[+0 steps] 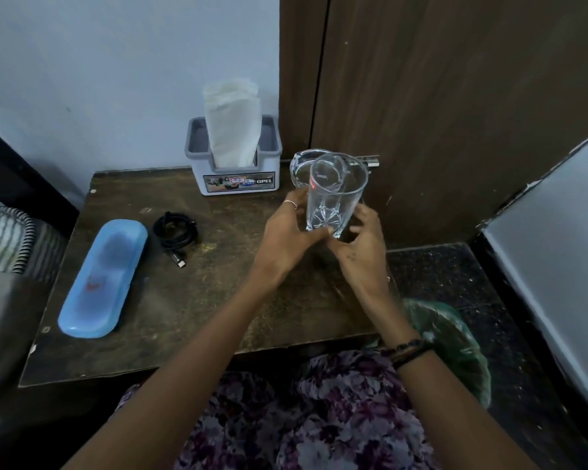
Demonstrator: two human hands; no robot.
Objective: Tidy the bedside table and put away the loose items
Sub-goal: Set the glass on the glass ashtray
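Glass tumbler (pixel 335 195) stands upright near the back right part of the tabletop (pixel 190 293), and both hands close on its lower part. The left hand (pixel 286 239) wraps the base from the left side, with the thumb across the front of the glass and a thin ring on one finger. The right hand (pixel 362 245) holds the base from the right side, its fingers curled around the bottom edge. It cannot be told if the bottom of the tumbler touches the tabletop or is lifted a little. A small red label shows on the upper wall of the tumbler.

Just behind the tumbler a glass ashtray (pixel 302 166) sits on the tabletop, partly hidden by the tumbler. To the left of it, against the wall, a grey tissue holder (pixel 235 171) carries white tissues that stand up from the middle slot. Further left, a coiled black cable (pixel 175 228) lies flat on the wood, and beside it a long blue case (pixel 104 278) lies closed, near the left edge. A green plastic bag (pixel 452 337) shows under the right forearm, beside the tabletop
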